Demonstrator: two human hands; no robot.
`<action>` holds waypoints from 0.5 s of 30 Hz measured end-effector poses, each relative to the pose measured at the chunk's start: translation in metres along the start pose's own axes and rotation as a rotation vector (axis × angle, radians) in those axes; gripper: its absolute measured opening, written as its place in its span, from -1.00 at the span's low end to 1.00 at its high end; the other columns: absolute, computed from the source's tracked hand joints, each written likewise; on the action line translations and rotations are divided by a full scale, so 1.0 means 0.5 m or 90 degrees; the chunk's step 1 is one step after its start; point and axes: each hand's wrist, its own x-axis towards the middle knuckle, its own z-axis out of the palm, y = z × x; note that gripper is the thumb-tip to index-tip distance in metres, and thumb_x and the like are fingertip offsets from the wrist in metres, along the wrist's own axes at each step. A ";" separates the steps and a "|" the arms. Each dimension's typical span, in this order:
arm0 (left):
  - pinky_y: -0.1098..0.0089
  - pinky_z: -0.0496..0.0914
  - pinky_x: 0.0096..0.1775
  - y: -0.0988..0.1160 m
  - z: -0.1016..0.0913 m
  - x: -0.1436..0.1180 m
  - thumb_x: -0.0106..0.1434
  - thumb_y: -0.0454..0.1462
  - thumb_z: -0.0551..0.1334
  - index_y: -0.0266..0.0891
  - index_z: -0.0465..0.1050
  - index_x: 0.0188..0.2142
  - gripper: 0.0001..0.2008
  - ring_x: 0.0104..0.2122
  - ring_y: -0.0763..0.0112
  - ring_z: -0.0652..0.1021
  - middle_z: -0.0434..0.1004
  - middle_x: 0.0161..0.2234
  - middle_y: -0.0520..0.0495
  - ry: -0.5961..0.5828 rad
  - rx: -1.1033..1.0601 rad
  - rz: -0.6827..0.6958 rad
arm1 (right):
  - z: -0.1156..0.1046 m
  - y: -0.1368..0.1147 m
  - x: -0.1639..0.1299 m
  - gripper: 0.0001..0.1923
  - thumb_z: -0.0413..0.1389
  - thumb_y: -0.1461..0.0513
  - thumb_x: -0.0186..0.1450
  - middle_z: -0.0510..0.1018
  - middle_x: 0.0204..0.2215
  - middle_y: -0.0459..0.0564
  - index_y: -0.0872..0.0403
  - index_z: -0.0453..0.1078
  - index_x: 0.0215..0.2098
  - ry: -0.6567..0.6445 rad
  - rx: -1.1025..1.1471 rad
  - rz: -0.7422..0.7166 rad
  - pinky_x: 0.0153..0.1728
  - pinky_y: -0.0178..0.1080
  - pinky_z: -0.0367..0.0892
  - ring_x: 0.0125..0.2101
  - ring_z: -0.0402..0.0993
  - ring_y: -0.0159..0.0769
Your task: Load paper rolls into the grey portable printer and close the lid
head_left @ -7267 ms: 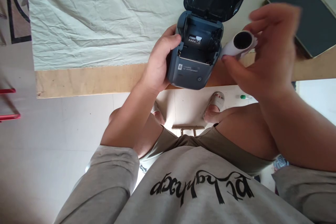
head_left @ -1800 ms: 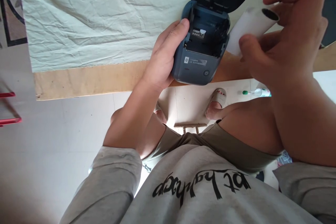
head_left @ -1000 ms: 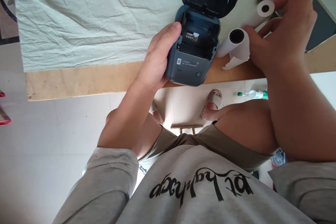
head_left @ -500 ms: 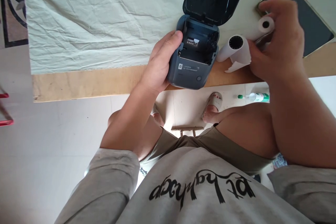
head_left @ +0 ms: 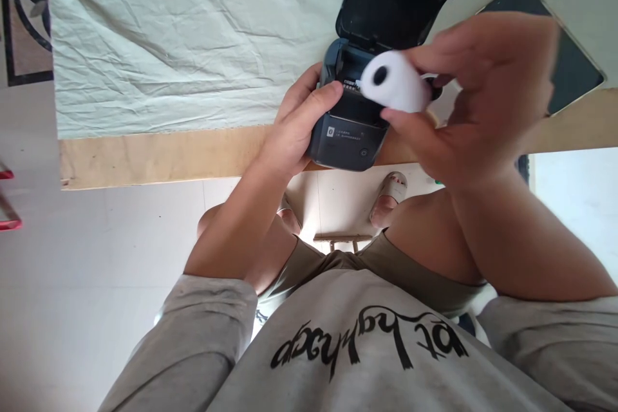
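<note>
- The left hand point(head_left: 295, 132) wraps the left side of a small printer point(head_left: 348, 135), thumb lying across the top edge and fingers curled round the casing, so the hand is closed on it.
- The printer is a rounded box of matte blue-grey plastic with softened corners. It sits at the near edge of the table point(head_left: 159, 154) and juts slightly past it.
- Its hinged lid point(head_left: 386, 3), dark and glossy on the inside, stands thrown back, and the paper bay below lies open.
- On the sloping front face are a small white square mark, a line of fine print and a round button.
- The right hand point(head_left: 477, 103) pinches a white paper roll point(head_left: 393, 82) between thumb below and fingertips above, the other fingers loosely bent.
- The roll is a smooth cylinder with a dark hollow core facing the camera. It is held just above the open bay and is somewhat blurred.
- The table shows a bare strip of pale plywood along its near edge; behind it lies a creased, off-white cloth point(head_left: 183, 38).
- A flat dark tablet point(head_left: 570, 58) with a thin light rim lies on the table beyond the right hand.
- Below the table are pale floor tiles and a foot in a light slipper point(head_left: 392, 190).
</note>
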 end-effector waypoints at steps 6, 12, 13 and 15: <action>0.53 0.27 -0.41 -0.001 -0.001 -0.002 0.14 -0.27 0.11 -0.19 0.32 -0.30 -0.89 -0.49 0.59 0.38 0.31 -0.48 0.04 0.004 -0.012 0.004 | 0.034 -0.008 0.028 -0.77 0.01 0.12 0.15 0.43 -0.17 -0.23 -0.01 0.22 -0.23 -0.083 -0.249 -0.002 -0.22 -0.20 0.29 -0.21 0.41 -0.37; 0.50 0.28 -0.40 -0.003 -0.004 -0.007 0.14 -0.27 0.11 -0.15 0.32 -0.29 -0.88 -0.45 0.54 0.41 0.33 -0.45 0.04 -0.001 -0.026 0.017 | 0.041 -0.017 0.021 -0.89 -0.05 0.21 0.18 0.44 -0.24 -0.29 0.02 0.28 -0.45 -0.013 -0.257 -0.061 -0.23 -0.23 0.24 -0.22 0.37 -0.40; 0.48 0.28 -0.38 -0.004 -0.005 -0.007 0.15 -0.26 0.10 -0.12 0.30 -0.23 -0.84 -0.44 0.54 0.42 0.33 -0.43 0.05 -0.003 -0.032 0.027 | 0.040 -0.020 0.018 -0.89 -0.04 0.21 0.17 0.45 -0.29 -0.28 0.02 0.28 -0.46 0.005 -0.252 -0.080 -0.25 -0.24 0.23 -0.24 0.36 -0.40; 0.45 0.31 -0.35 -0.005 -0.006 -0.007 0.15 -0.23 0.09 -0.05 0.25 -0.14 -0.75 -0.42 0.51 0.43 0.36 -0.34 0.05 -0.017 -0.039 0.049 | 0.039 -0.027 0.010 -0.93 0.00 0.22 0.14 0.45 -0.36 -0.24 0.02 0.28 -0.48 -0.001 -0.237 -0.120 -0.30 -0.26 0.21 -0.30 0.36 -0.41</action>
